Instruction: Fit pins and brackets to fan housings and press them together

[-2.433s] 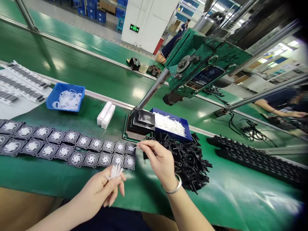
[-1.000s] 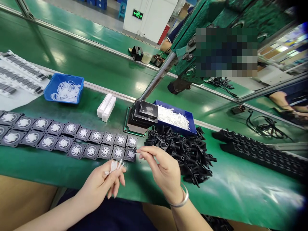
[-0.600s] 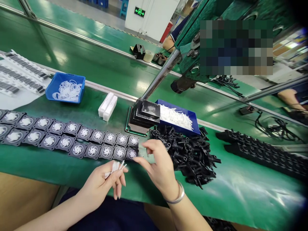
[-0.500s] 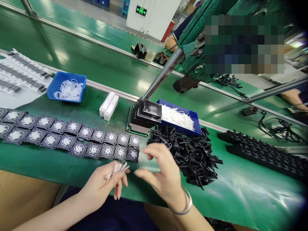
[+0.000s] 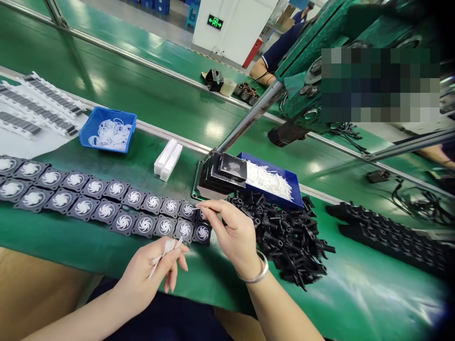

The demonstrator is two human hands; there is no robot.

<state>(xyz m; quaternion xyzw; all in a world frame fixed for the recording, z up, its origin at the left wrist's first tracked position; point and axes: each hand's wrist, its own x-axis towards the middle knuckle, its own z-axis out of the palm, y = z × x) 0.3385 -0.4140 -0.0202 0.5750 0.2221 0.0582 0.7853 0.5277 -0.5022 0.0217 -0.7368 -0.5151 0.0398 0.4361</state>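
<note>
My left hand is closed on a small bunch of thin white sticks, which poke out between thumb and fingers. My right hand, with a silver bangle at its wrist, pinches a single thin white stick. It hovers over the right end of two long rows of square black parts with white swirl-shaped centres. The stick's tip is by the upper row; whether it touches a part I cannot tell. Fingers partly hide the last upper part.
A blue tray of white sticks stands behind a heap of black plastic parts. A black press block sits under green machinery. Further left are white blocks and a blue bin of white rings. A co-worker's arm shows behind.
My right hand has gone from spread fingers to a pinch on one white stick and moved up-left to the upper row's end. My left hand keeps its bunch. The view has shifted slightly.
</note>
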